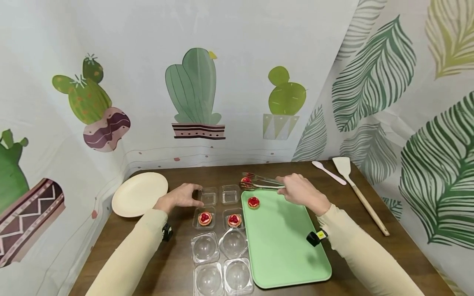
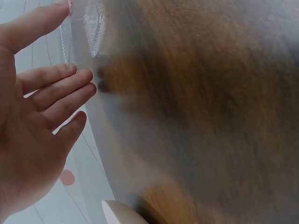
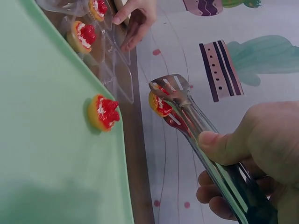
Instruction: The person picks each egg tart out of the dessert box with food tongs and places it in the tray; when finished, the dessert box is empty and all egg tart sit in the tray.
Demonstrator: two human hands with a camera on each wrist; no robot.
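My right hand (image 1: 300,190) grips metal tongs (image 3: 205,135), which clasp a small red-topped tart (image 3: 160,105) above the table beyond the green tray's far edge. My left hand (image 1: 181,195) is at the left side of a clear plastic container (image 1: 208,198), its fingers spread and fairly straight, the fingertips at the plastic edge. Beside it stands another clear container (image 1: 230,195). Nearer, one tart (image 1: 205,218) and a second tart (image 1: 234,220) each sit in a clear container. Another tart (image 1: 253,202) lies on the green tray (image 1: 281,242) near its far left corner.
Several clear domed lids (image 1: 208,279) line the tray's left side. A cream plate (image 1: 140,194) lies at the left. A pink spoon (image 1: 329,172) and a white spatula with a wooden handle (image 1: 364,201) lie at the right. Behind the table (image 1: 177,246) hangs a printed cloth (image 1: 244,82).
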